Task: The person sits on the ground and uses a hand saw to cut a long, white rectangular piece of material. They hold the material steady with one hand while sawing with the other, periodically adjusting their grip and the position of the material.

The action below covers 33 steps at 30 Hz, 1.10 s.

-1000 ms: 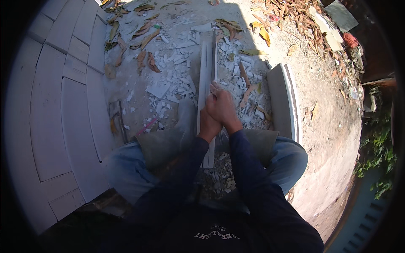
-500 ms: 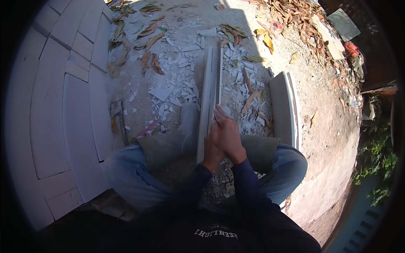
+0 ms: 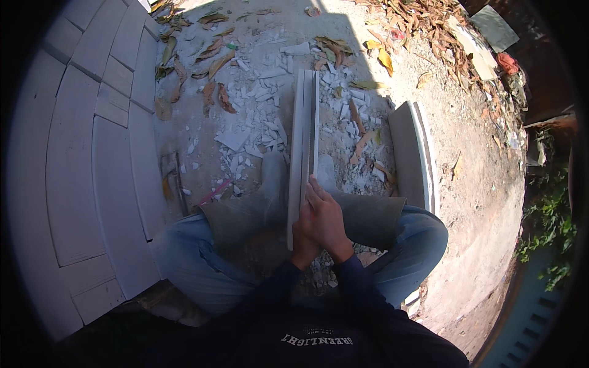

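Note:
A long, narrow pale grey board (image 3: 298, 132) stretches away from me between my legs. Along its right side runs a thin straight strip (image 3: 315, 122) whose edge looks finely notched; whether it is a separate blade or part of the board, I cannot tell. At the board's near end my left hand (image 3: 305, 236) is closed, largely covered by the other hand. My right hand (image 3: 326, 221) is clasped over it, forefinger reaching forward along the strip. What the two hands grip is hidden under the fingers.
Stacked pale boards (image 3: 70, 165) rise at the left. Beyond my right knee stand several slabs (image 3: 412, 159) on edge. White broken chips (image 3: 233, 138) and dry leaves (image 3: 224, 98) litter the ground around the board. A green plant (image 3: 546, 245) grows at the far right.
Both hands have slid back toward me along the board, still clasped. The strip's far end has come slightly nearer, and its notched edge shows more plainly.

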{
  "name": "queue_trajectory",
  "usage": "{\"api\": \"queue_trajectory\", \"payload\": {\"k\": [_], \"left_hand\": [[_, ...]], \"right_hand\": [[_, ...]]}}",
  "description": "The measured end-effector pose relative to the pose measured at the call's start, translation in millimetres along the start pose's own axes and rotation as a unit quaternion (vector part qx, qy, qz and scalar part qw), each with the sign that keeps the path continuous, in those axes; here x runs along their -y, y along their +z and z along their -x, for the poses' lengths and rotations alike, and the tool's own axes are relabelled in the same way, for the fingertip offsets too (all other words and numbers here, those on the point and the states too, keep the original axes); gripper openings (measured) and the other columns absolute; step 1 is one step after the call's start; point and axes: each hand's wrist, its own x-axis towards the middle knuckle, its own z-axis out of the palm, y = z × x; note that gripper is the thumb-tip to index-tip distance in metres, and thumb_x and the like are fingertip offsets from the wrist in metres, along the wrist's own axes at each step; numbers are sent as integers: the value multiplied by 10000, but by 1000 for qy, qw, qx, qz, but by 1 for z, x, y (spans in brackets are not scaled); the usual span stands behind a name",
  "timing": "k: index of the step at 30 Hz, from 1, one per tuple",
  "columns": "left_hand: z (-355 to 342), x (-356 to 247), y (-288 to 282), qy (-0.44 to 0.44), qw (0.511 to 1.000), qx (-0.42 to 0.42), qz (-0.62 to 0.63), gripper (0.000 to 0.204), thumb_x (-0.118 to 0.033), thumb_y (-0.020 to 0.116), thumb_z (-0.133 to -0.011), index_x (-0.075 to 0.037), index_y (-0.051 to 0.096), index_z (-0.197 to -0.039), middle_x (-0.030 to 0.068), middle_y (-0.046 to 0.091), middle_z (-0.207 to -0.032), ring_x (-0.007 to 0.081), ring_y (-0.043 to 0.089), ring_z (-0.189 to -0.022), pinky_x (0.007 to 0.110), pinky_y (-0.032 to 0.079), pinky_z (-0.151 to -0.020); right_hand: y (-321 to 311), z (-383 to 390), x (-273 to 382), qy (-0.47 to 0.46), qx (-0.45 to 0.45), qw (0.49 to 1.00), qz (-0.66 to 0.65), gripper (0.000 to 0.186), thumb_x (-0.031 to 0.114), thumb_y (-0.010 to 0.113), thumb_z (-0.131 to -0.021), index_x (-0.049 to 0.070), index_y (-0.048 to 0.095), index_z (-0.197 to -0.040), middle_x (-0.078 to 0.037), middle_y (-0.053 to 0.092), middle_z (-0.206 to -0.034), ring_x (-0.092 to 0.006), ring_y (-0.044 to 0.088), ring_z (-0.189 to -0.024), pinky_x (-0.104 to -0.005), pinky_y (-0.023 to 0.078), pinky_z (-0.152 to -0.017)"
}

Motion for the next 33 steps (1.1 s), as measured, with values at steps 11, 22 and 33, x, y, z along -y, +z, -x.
{"api": "queue_trajectory", "payload": {"k": [11,22,33], "left_hand": [[-145,45,44,29,997,46,-49,311,-198,722,-845,9,654,-1067,256,710,-998,442,670,-1002,492,530,-830],[-137,32,32,2,998,59,14,390,-180,732,-848,19,621,-1165,266,700,-1039,423,670,-1031,491,525,-857],[4,8,1,28,999,-32,-8,536,-232,722,-867,-4,530,-1313,272,692,-1084,440,656,-1072,485,532,-867]], "right_hand": [[-5,-152,-44,-39,-40,998,8,319,142,554,-819,-98,687,-981,-360,653,-1037,-494,660,-897,-516,528,-878],[-14,-148,-24,-15,1,1000,19,414,119,546,-835,-129,670,-1142,-354,603,-1262,-466,634,-1117,-460,490,-1019],[2,30,5,-36,18,999,10,432,48,566,-854,-144,624,-1237,-351,544,-1377,-471,595,-1217,-432,459,-1079]]}}
